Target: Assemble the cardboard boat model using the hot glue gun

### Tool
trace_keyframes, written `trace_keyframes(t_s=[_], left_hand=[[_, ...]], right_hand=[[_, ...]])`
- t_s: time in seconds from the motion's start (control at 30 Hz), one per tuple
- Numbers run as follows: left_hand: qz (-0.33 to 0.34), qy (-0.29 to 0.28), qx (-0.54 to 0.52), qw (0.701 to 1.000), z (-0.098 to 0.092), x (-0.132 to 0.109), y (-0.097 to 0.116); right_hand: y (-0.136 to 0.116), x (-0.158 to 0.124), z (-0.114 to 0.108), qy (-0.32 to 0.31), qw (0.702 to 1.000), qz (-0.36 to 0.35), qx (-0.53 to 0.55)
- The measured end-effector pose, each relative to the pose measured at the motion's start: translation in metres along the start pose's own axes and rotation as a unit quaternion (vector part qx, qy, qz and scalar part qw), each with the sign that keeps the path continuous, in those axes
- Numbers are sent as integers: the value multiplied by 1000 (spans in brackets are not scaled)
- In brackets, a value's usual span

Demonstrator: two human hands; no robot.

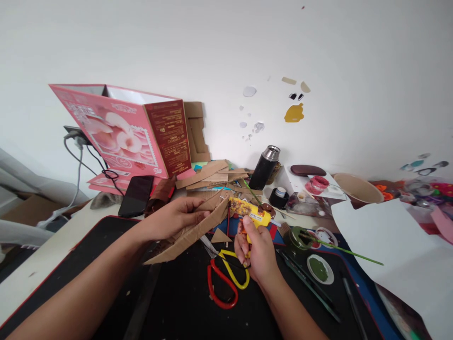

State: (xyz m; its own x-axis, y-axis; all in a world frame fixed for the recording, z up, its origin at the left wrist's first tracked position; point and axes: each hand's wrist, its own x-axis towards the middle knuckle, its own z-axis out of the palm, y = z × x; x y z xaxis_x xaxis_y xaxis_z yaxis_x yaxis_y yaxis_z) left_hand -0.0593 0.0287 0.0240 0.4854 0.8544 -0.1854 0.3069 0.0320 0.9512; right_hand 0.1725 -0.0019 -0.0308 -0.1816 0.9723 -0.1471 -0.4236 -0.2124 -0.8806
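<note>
Yellow glue gun (250, 211) in my right hand (257, 248), cardboard strip (198, 231) in my left hand (184, 212).
From the gun, scissors (210, 276) lie close at seven o'clock, cardboard scraps (205, 175) crowd ten to eleven, a black flask (262, 171) stands at one, a green paint jar (295, 240) at four, a pink box (125, 141) at ten; its small print, like the gun's label, I can't read. My right fingers wrap the handle, thumb up, nozzle toward nine by the strip's far end; my left fingers grip the strip, forearm reaching in from eight.
</note>
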Motion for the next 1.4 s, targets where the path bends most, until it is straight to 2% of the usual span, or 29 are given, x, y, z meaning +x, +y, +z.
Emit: trace_keyframes(t_s=[0.33, 1.4], left_hand=[[7, -4, -11, 1000, -1, 2, -5], [-2, 6, 13, 1000, 2, 1, 0]], right_hand=[[-1, -1, 0, -4, 1000, -5, 1], [0, 0, -1, 3, 1000, -8, 2]])
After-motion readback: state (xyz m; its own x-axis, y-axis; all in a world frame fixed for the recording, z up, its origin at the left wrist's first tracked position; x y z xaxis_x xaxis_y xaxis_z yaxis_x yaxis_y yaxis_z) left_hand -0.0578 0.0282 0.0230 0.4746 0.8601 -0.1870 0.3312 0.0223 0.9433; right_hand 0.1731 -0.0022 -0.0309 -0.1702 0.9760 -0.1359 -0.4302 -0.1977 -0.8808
